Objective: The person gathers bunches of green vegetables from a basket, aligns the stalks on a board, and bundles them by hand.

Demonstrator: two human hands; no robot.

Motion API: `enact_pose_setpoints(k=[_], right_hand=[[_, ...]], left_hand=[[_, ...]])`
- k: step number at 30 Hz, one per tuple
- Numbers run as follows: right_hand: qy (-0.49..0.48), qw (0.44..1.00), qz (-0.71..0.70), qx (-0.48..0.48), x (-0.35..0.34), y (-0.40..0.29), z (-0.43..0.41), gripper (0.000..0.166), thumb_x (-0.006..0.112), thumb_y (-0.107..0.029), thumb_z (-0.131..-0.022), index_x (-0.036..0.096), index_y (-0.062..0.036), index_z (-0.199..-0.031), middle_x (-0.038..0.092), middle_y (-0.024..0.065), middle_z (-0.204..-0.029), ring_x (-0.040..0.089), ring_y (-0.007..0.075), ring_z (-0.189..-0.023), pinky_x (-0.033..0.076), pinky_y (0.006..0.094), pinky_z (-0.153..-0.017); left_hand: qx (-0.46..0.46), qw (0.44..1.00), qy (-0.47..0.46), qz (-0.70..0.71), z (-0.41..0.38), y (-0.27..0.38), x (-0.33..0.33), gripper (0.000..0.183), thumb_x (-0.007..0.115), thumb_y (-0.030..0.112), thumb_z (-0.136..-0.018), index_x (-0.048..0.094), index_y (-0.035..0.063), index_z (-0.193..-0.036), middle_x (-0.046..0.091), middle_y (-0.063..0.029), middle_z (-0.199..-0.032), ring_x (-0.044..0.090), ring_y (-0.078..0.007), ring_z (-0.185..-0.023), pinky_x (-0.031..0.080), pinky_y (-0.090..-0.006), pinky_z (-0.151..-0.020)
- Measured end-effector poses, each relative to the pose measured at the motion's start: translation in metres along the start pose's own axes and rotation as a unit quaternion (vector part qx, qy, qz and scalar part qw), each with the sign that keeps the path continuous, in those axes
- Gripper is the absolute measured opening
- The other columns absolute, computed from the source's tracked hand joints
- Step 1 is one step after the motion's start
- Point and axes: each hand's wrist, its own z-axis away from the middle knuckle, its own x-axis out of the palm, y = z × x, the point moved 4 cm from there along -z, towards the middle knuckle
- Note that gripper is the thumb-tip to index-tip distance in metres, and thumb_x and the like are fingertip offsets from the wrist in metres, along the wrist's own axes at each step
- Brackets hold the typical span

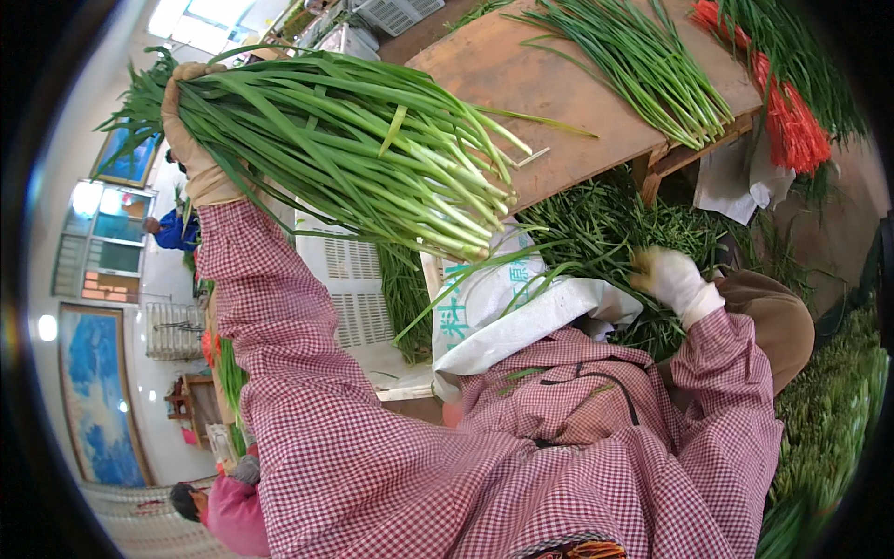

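My left hand point(183, 105), in a tan glove, is raised at the upper left and grips a large bunch of Chinese chives point(335, 133) near the leafy tips. The pale cut ends of the bunch fan out to the right, by the edge of a wooden table point(482, 77). In a pale glove, my right hand point(667, 279) is over loose green leaves point(601, 216) near my knee. Motion blurs it, and its fingers cannot be made out. Across my lap lies a white woven sack point(517, 314) with green printing and a few stray leaves.
More chives point(635, 70) lie on the table, beside a bundle of red ties point(796, 119) at its right corner. A white plastic crate point(356, 293) stands left of my lap. Chives point(824, 405) are heaped at my right. Two other people point(234, 510) are at the far left.
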Motion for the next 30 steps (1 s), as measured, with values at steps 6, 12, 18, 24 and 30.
enact_pose_setpoints(k=[6, 12, 18, 24, 30], right_hand=[[0.161, 0.767, -0.554, -0.281, -0.113, -0.092, -0.01, 0.041, 0.058, -0.028, -0.084, 0.054, 0.0002, -0.114, 0.059, 0.0061, -0.106, 0.053, 0.0138, -0.098, 0.04, 0.0258, -0.087], [0.033, 0.651, -0.67, -0.356, -0.115, -0.137, -0.017, 0.043, 0.066, -0.023, -0.081, 0.053, 0.0019, -0.113, 0.059, 0.0045, -0.103, 0.053, 0.0099, -0.091, 0.042, 0.0228, -0.082], [0.079, 0.693, -0.644, -0.316, -0.11, -0.135, -0.007, 0.045, 0.066, -0.025, -0.08, 0.054, 0.0026, -0.113, 0.059, 0.0058, -0.103, 0.053, 0.0124, -0.095, 0.04, 0.0255, -0.087], [0.02, 0.868, -0.447, -0.215, -0.039, -0.063, -0.009, 0.032, 0.062, -0.022, -0.08, 0.06, -0.0025, -0.105, 0.061, 0.0076, -0.103, 0.056, 0.0169, -0.094, 0.044, 0.0281, -0.084], [0.13, 0.988, -0.079, -0.008, -0.032, 0.01, 0.005, 0.048, 0.066, -0.028, -0.075, 0.054, -0.0049, -0.115, 0.057, 0.0156, -0.111, 0.056, 0.0286, -0.1, 0.045, 0.0346, -0.085]], left_hand=[[-0.033, 0.998, -0.043, -0.012, -0.009, -0.014, 0.017, 0.005, 0.047, 0.015, -0.089, 0.048, 0.0101, -0.087, 0.053, 0.0023, -0.082, 0.052, -0.0156, -0.087, 0.04, -0.0333, -0.091], [-0.022, 0.996, -0.077, 0.035, -0.015, -0.034, 0.055, 0.003, 0.048, 0.011, -0.086, 0.049, 0.0074, -0.086, 0.052, -0.0002, -0.082, 0.053, -0.0117, -0.083, 0.04, -0.0291, -0.087], [-0.007, 1.0, -0.024, -0.016, -0.005, -0.028, 0.052, 0.007, 0.05, 0.014, -0.087, 0.052, 0.0082, -0.088, 0.055, -0.0005, -0.083, 0.053, -0.0131, -0.082, 0.041, -0.03, -0.088], [-0.013, 0.999, -0.035, -0.038, -0.01, -0.036, 0.031, 0.011, 0.048, 0.016, -0.089, 0.052, 0.0062, -0.09, 0.057, -0.0017, -0.083, 0.053, -0.0165, -0.091, 0.043, -0.0319, -0.088], [0.078, 0.972, 0.048, -0.215, -0.009, -0.008, 0.053, 0.021, 0.048, 0.021, -0.088, 0.058, 0.0032, -0.092, 0.062, -0.0066, -0.087, 0.058, -0.022, -0.086, 0.048, -0.0345, -0.082]])
